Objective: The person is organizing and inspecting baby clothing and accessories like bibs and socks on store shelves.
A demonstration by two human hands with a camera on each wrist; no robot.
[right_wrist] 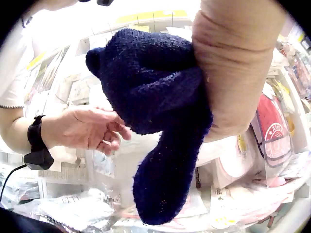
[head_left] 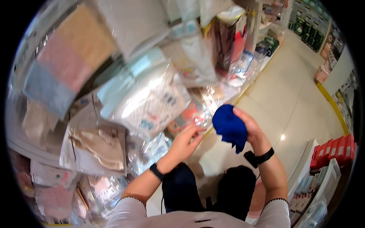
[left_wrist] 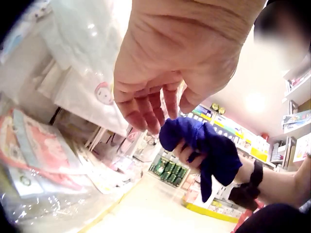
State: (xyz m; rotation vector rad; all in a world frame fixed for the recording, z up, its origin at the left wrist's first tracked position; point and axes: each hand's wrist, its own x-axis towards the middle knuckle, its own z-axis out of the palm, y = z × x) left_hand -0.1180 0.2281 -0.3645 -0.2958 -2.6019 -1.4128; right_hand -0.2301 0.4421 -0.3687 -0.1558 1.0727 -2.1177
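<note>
My right hand [head_left: 247, 125] grips a bunched dark blue cloth [head_left: 229, 125] in front of my knees. In the right wrist view the blue cloth [right_wrist: 150, 82] has a knitted or terry-like surface, and one rounded end hangs down; my fingers are mostly hidden behind it. My left hand [head_left: 185, 142] is just to the left of the cloth, fingers loosely bent and holding nothing. From the left wrist view, the left hand's fingers [left_wrist: 141, 111] hang right beside the cloth's upper edge.
Bagged baby clothes line the shelves at left, including a quilted white pack [head_left: 152, 102] and a beige garment [head_left: 99, 148] in clear plastic. Tiled floor [head_left: 273, 91] runs along the aisle. Red boxes [head_left: 334, 152] stand on a low shelf at right.
</note>
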